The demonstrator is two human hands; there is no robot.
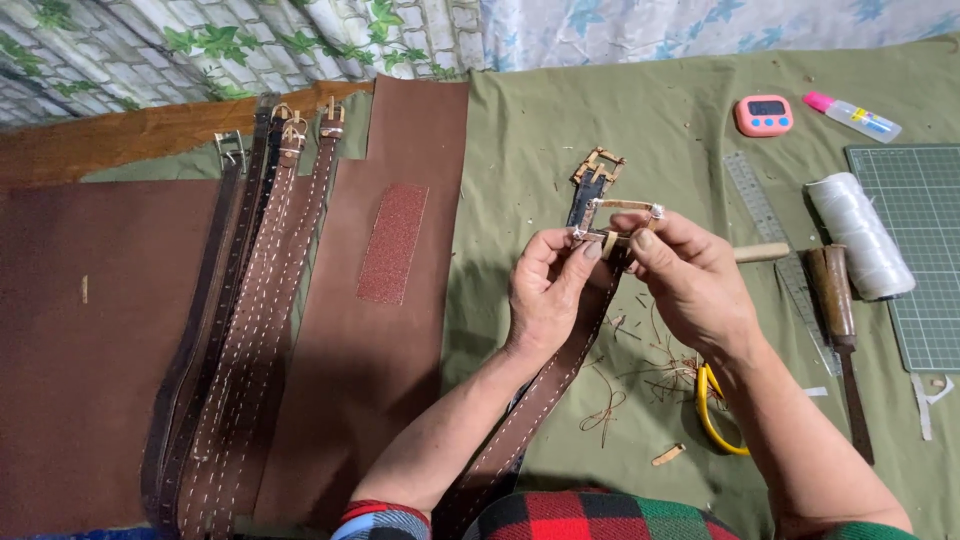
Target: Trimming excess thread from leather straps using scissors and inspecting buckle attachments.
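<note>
Hands raised a belt end above the desk.
The left hand [545, 290] and right hand [690, 275] pinched a square metal buckle [620, 222] on a stitched brown belt [545, 395], fingers closed tight on it, probably to steady it; finished belts [250, 300] lay flat at the left, a knife [838, 320] at the right.

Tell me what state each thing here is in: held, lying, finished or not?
Metal buckle: held up by both hands.
Left hand: fingers pinching the buckle.
Right hand: fingers pinching the buckle.
Brown strap: stitched, running under the hands.
Finished belts: lying flat, side by side.
Thread spool: lying on its side.
</note>
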